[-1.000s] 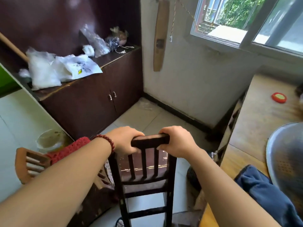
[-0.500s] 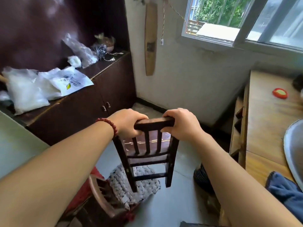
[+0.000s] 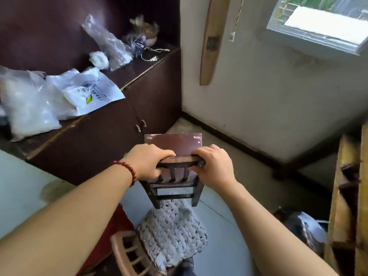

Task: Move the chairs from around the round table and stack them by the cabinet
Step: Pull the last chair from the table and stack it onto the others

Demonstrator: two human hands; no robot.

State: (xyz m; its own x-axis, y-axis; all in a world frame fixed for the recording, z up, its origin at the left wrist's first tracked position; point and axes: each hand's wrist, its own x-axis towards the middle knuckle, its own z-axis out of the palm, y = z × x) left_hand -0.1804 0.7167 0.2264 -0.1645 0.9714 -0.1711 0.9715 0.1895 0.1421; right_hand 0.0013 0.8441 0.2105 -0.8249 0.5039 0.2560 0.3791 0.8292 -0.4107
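Observation:
I hold a small dark wooden chair (image 3: 175, 142) in the air by the top rail of its backrest. My left hand (image 3: 148, 162) grips the rail's left end and my right hand (image 3: 214, 166) grips its right end. The chair's legs hang over a second, lighter wooden chair (image 3: 127, 253) that carries a grey knitted cushion (image 3: 173, 230). The dark brown cabinet (image 3: 111, 140) stands just beyond and to the left, its two door handles close to the held chair's seat.
Plastic bags (image 3: 59, 96) and a cable lie on the cabinet top. A white wall with a hanging wooden board (image 3: 211, 40) and a window (image 3: 318, 22) is ahead. A wooden table edge (image 3: 350, 196) runs along the right. A dark bag (image 3: 302, 226) lies on the floor beside it.
The dark chair has risen and moved forward toward the cabinet, now seen from above with its seat showing. The cushioned chair has come into view beneath it.

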